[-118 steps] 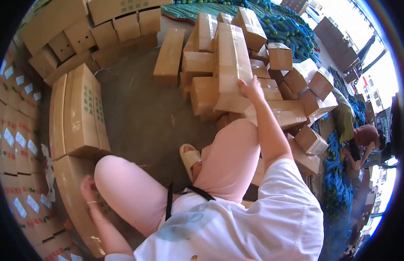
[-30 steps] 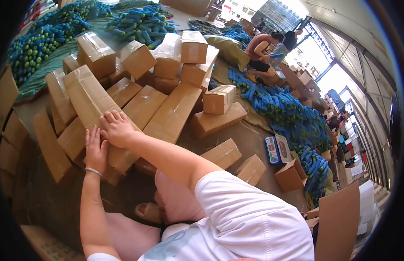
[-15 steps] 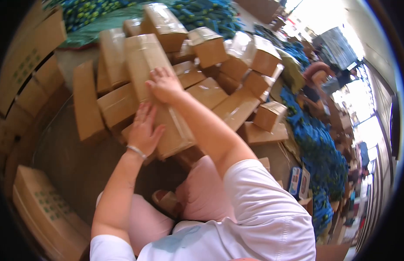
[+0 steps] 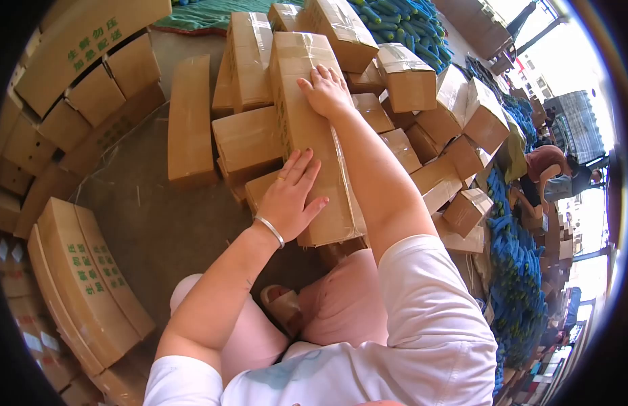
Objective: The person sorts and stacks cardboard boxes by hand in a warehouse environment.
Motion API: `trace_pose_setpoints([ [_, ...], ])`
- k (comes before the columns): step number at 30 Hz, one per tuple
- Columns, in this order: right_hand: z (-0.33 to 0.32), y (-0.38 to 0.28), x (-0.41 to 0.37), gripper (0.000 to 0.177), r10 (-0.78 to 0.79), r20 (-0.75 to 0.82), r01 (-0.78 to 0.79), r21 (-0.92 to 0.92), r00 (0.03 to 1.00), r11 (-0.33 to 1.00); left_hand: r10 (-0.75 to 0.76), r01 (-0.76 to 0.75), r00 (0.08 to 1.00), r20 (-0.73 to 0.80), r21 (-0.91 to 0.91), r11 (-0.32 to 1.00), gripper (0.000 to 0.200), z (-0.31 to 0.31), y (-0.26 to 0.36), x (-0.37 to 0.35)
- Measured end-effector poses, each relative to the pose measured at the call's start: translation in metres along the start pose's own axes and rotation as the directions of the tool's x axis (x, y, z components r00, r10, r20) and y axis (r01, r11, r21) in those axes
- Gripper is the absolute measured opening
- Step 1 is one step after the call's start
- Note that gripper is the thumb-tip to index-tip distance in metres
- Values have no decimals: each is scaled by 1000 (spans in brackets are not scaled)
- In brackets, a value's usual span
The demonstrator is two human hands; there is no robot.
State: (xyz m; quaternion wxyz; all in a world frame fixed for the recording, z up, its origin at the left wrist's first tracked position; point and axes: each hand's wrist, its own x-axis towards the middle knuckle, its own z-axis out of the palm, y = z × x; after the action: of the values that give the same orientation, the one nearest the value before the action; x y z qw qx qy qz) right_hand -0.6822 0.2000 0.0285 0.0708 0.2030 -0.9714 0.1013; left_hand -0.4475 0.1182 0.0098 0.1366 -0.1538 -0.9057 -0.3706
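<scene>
"Count both your hands, left hand (image 4: 292, 196) and right hand (image 4: 325, 93), on one long carton (image 4: 314, 135); how many more cartons are massed around it?"

"You have at least fifteen boxes (image 4: 407, 78) heaped there, many overlapping, so the exact total cannot be told."

"And on your person?"

"You wear one bracelet (image 4: 271, 235), one ring (image 4: 281, 178) and two white sleeves (image 4: 436, 277); one sandal (image 4: 285, 310) shows."

"Your wider surroundings?"

"At lower left, you have two carton faces (image 4: 84, 264) with green print and at least four pale labels (image 4: 33, 340). At your right, at least one person (image 4: 545, 162) crouches near blue-netted vegetables (image 4: 520, 284), too many to count."
</scene>
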Motion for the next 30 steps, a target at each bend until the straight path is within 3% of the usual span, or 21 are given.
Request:
trace_pose_setpoints([
  [3,2,11,-3,61,-44,-29,46,45,999,998,9,-10,1000,-14,-11,1000,56,-2,1,-1],
  [6,-8,21,-37,57,-199,-120,211,90,973,973,1,-1,1000,-14,-10,1000,55,-1,0,2],
  [9,-17,38,-78,63,-203,-78,205,16,976,979,29,-29,998,-59,-1,1000,54,3,-3,6],
  [10,-14,43,-90,63,-198,-76,200,19,977,980,11,-13,983,-186,-9,1000,52,7,-7,9],
  [11,-11,48,-100,67,-18,-79,23,67,997,997,-5,-1,951,-308,-19,1000,50,12,-13,13],
  [12,-13,48,-107,70,82,-78,-74,95,994,993,0,-6,954,-300,-17,1000,50,18,-19,18],
  [13,-17,48,-113,72,180,-77,-170,123,981,978,-286,196,884,-369,-262,945,51,27,-28,22],
  [14,-32,39,-117,76,298,73,-307,198,952,931,-558,353,749,-357,-499,792,52,41,-41,27],
  [15,-41,34,-120,80,390,228,-441,251,892,862,-702,403,687,-190,-704,584,53,71,-79,31],
  [16,-36,35,-121,79,395,175,-429,258,902,866,-773,463,633,40,-820,336,55,76,-86,27],
  [18,-31,39,-117,77,394,154,-423,269,906,865,-771,471,577,270,-881,45,58,84,-89,33],
  [22,-16,48,-111,69,431,43,-423,301,901,855,-768,415,581,269,-910,-5,65,112,-106,44],
  [24,-20,47,-110,67,478,101,-481,351,873,804,-810,404,509,290,-912,-72,64,112,-113,49],
  [25,-23,48,-112,66,498,155,-517,380,853,767,-823,387,451,347,-906,-170,62,115,-117,46],
  [28,-37,46,-131,63,513,308,-596,478,802,645,-738,364,558,380,-911,-195,74,137,-163,42],
  [30,-44,38,-153,61,509,353,-617,518,785,593,-847,446,388,363,-878,-171,74,107,-118,37],
])
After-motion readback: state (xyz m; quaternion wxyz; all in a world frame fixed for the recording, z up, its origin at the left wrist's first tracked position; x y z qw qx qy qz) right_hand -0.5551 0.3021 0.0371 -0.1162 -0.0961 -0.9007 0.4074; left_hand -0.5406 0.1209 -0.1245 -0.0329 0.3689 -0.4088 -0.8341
